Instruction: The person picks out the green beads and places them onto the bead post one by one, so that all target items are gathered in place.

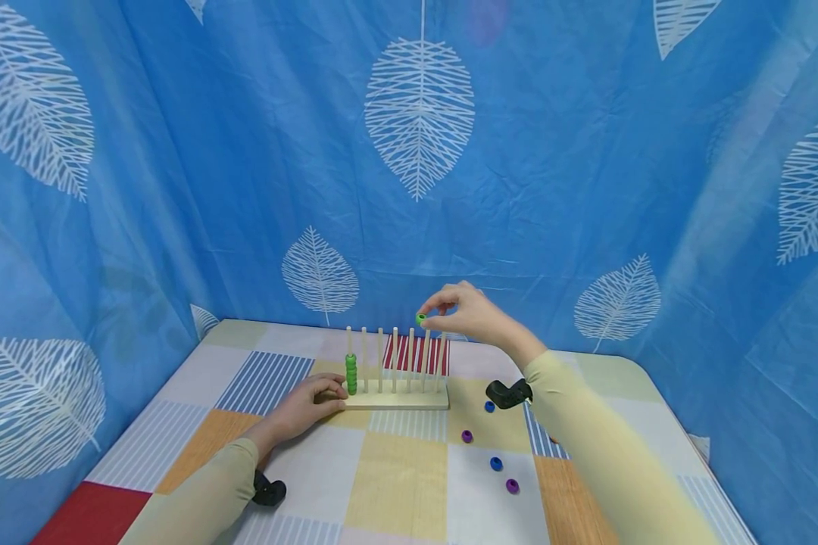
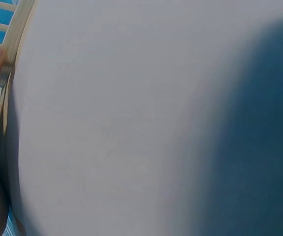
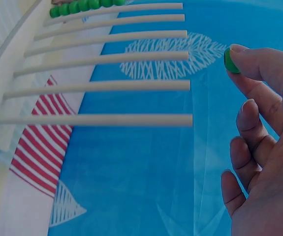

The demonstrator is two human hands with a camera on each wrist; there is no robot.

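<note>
A wooden peg rack (image 1: 398,400) stands on the table with several upright pegs in a row. Green beads (image 1: 351,375) are stacked on its leftmost peg; the other pegs carry none. My left hand (image 1: 304,407) holds the left end of the base, and the left wrist view shows the thumb against the base edge (image 2: 14,42). Above the pegs near the rack's right end, my right hand (image 1: 473,314) pinches one green bead (image 3: 232,62) between thumb and index finger. That bead is apart from the peg tips, and the other fingers are loosely curled.
To the right of the rack lie blue beads (image 1: 496,463) and purple beads (image 1: 513,486), scattered loose. An orange thing (image 1: 554,440) is mostly hidden by the right sleeve. A patchwork cloth (image 1: 402,469) covers the table, and a blue leaf-print curtain (image 1: 552,151) hangs behind and at both sides.
</note>
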